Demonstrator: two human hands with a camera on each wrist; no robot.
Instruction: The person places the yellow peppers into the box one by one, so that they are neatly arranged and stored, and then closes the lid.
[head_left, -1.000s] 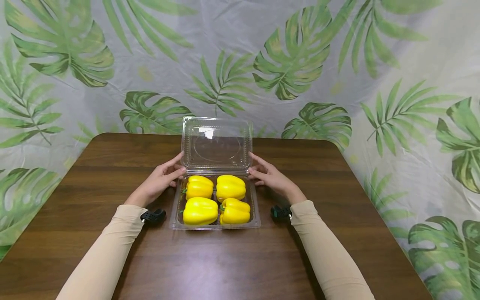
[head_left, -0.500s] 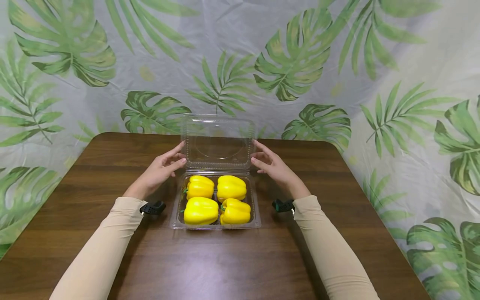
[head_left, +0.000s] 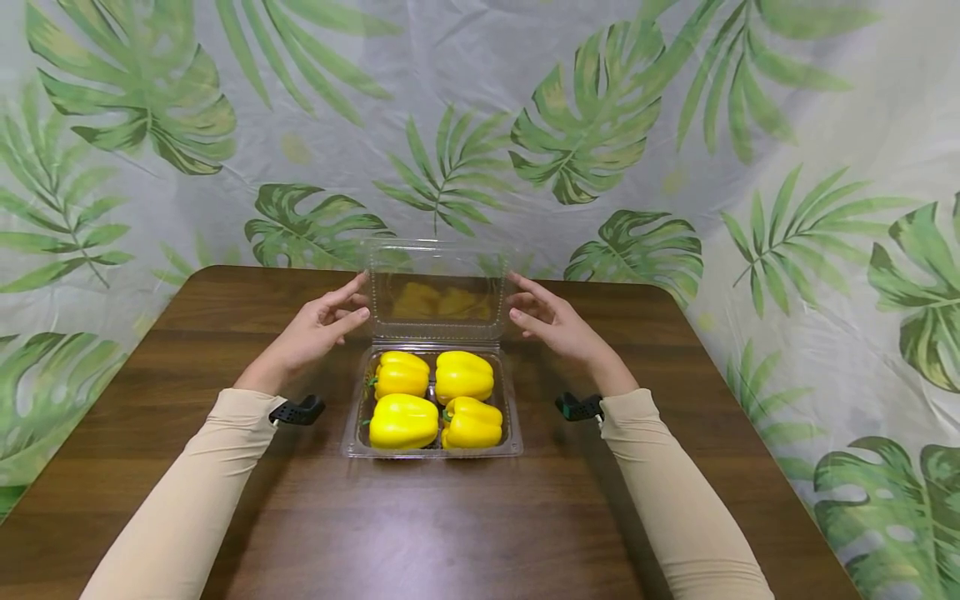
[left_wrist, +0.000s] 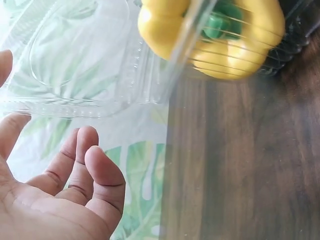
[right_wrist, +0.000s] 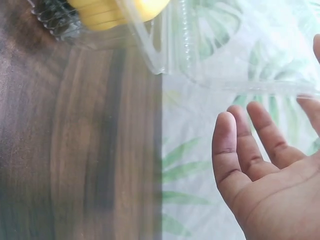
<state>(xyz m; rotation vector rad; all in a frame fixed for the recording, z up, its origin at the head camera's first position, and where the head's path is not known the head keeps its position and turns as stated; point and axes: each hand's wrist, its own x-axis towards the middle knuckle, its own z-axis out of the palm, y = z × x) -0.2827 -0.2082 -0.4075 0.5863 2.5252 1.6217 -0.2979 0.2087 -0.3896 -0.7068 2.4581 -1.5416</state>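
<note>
A clear plastic clamshell container [head_left: 432, 454] lies on the table with several yellow bell peppers [head_left: 403, 422] in its base. Its hinged lid [head_left: 438, 287] stands raised at the back, and yellow reflections show in it. My left hand [head_left: 307, 337] is at the lid's left side, fingers extended, with the index fingertip right at the lid's edge. Mirroring it on the right side, my right hand [head_left: 562, 333] has its index fingertip close to the edge. In the left wrist view the other fingers [left_wrist: 105, 167] are loosely bent, apart from the plastic.
The brown wooden table [head_left: 420, 533] extends around the container on all sides. Behind it hangs a pale cloth [head_left: 465, 67] with a green leaf print. Each wrist wears a black strap, such as the left strap [head_left: 298, 410].
Both hands have slid up along the lid's sides and spread slightly outward. The lid's tilt has changed, and pepper reflections now show in it. The peppers and base have stayed put.
</note>
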